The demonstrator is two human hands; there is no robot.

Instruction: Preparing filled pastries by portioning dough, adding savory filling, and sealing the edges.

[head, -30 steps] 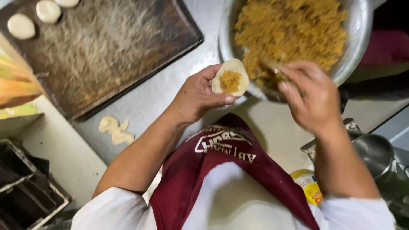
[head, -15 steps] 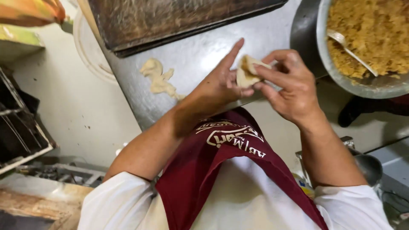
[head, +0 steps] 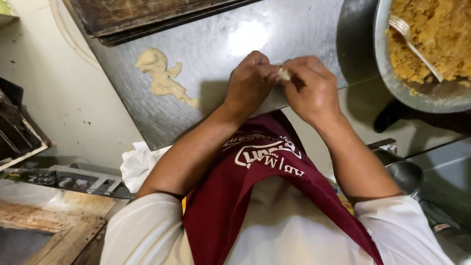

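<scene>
Pinching a dough piece (head: pixel 283 74) shut between left hand (head: pixel 250 81) and right hand (head: pixel 309 86), sealing it, bowl (head: pixel 387 78) at right.

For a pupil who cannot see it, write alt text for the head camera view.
Two bare hands, left hand and right hand, pinch a small piece of dough between them over a steel worktop. A metal bowl of crumbly yellow filling with a fork sits to the right; dough scraps lie left.

I see a working kitchen: steel counter (head: pixel 294 34), baking tray (head: pixel 147 14) and filling bowl (head: pixel 387 73) on it.
</scene>
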